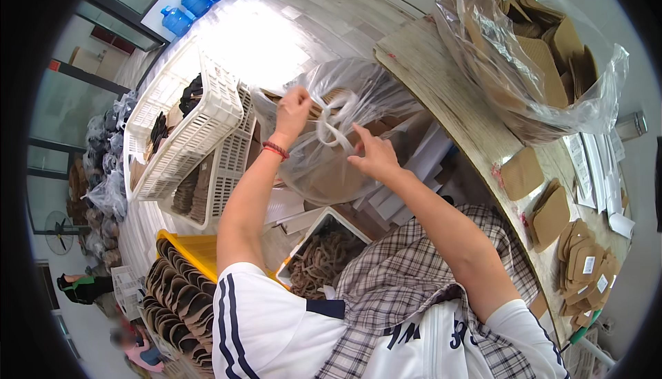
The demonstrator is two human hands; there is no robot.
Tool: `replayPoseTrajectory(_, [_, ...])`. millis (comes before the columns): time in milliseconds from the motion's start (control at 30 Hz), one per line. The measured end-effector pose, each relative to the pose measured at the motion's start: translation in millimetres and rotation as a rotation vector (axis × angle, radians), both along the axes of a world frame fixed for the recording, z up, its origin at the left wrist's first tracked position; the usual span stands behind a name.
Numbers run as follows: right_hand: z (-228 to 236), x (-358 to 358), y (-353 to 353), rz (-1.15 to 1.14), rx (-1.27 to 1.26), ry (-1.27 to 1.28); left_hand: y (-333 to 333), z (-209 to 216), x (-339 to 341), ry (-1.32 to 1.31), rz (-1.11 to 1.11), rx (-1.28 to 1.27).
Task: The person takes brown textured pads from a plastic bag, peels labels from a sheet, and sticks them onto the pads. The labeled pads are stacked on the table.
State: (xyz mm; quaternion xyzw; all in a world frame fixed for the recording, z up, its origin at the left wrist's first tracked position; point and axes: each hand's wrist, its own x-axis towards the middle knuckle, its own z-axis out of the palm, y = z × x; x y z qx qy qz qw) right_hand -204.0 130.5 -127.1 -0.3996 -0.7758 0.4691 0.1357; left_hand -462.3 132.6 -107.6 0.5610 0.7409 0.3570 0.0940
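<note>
A large clear plastic bag (324,172) holding brown pieces stands in front of me. A white strip (329,127) lies looped and crossed over its top. The fingers of my left hand (294,111) are closed in a pinch on one end of that strip, at the loop's upper left. To the right of the loop is my right hand (376,154), thumb and forefinger apart beside the strip's lower part. I cannot see it gripping anything.
White plastic crates (186,151) stand stacked at left, above a yellow crate (200,251) beside curved brown pieces. A bin of brown strips (324,258) sits near my lap. The table (414,69) at right bears another open bag (476,76) and brown pads (549,213).
</note>
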Motion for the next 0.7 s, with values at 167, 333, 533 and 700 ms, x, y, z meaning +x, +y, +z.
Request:
replayPoseTrajectory(167, [9, 13, -18, 0.305, 0.279, -0.037, 29, 36, -16, -0.664, 0.386, 0.266])
replayPoseTrajectory(333, [27, 45, -45, 0.329, 0.534, 0.225, -6, 24, 3, -0.166, 0.037, 0.075])
replayPoseTrajectory(533, [57, 59, -98, 0.493, 0.259, 0.251, -68, 16, 51, 0.155, -0.479, -0.247])
replayPoseTrajectory(700, [73, 62, -122, 0.504, 0.342, 0.225, -118, 69, 40, 0.052, -0.401, -0.854])
